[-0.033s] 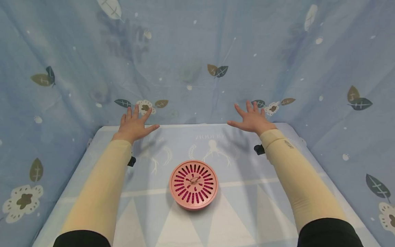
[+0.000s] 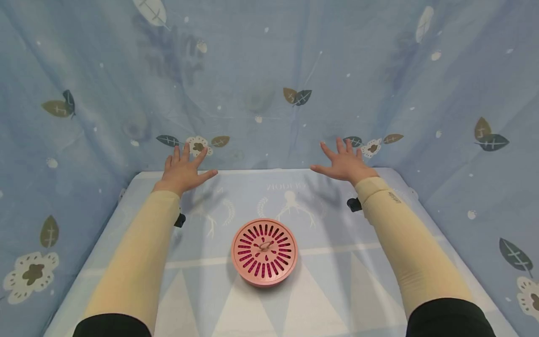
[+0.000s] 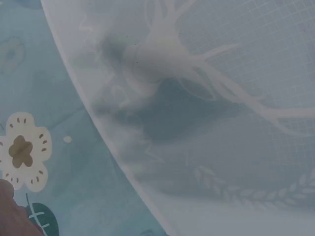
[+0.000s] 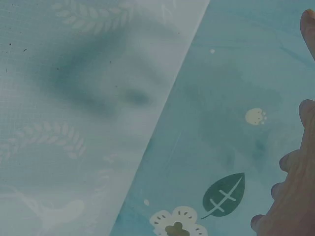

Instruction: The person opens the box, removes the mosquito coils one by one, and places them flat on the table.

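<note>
A round pink case (image 2: 264, 252) with a slotted lid sits on the table, centred between the forearms. Its lid carries a small loop at the middle, and darker magenta shows through the radial slots. Beyond the case and to its left, my left hand (image 2: 181, 174) is held above the table's far edge, fingers spread and holding nothing. Opposite it, my right hand (image 2: 346, 164) hovers near the same edge with its fingers spread too, likewise holding nothing. Both hands are apart from the case. Fingertips (image 3: 7, 191) show at the left wrist view's corner; right-hand fingers (image 4: 306, 113) appear at that view's right edge.
The table (image 2: 202, 299) wears a pale blue and white patterned cover. Blue cloth (image 2: 252, 56) with leaves and flowers hangs behind it and along both sides. A small black device (image 2: 180, 220) is at the left wrist, another black device (image 2: 354, 204) at the right.
</note>
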A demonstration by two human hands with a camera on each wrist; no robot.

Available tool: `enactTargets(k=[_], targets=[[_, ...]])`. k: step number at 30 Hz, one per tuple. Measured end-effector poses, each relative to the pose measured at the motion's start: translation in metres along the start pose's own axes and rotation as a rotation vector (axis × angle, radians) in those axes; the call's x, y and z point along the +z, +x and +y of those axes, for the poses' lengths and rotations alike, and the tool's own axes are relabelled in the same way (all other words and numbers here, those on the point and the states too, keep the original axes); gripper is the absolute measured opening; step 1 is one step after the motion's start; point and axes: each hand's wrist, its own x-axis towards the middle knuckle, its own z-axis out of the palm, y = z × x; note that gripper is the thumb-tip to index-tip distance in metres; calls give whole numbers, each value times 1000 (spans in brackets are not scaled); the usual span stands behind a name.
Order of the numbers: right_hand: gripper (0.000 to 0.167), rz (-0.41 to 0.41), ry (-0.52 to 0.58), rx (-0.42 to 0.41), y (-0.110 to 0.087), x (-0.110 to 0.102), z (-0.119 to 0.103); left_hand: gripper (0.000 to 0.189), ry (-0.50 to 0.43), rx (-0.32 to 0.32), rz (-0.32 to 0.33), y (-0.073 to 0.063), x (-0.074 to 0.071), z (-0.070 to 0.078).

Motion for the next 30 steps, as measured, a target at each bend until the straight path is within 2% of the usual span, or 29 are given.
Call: enactTargets(k=[14,21,26,30], targets=[[101,12,9,-12,3,9,10,92,-28,9,12,-5,0,0],[102,14,5,-25,-4,13,9,94,-11,51,54,-10,4,-2],[99,64,10,-56,-14,13,3,93,-6,78,75,-16,10,0],[98,122,8,-100,-25,18,-1,91,-28,100,134,-26,16,4]])
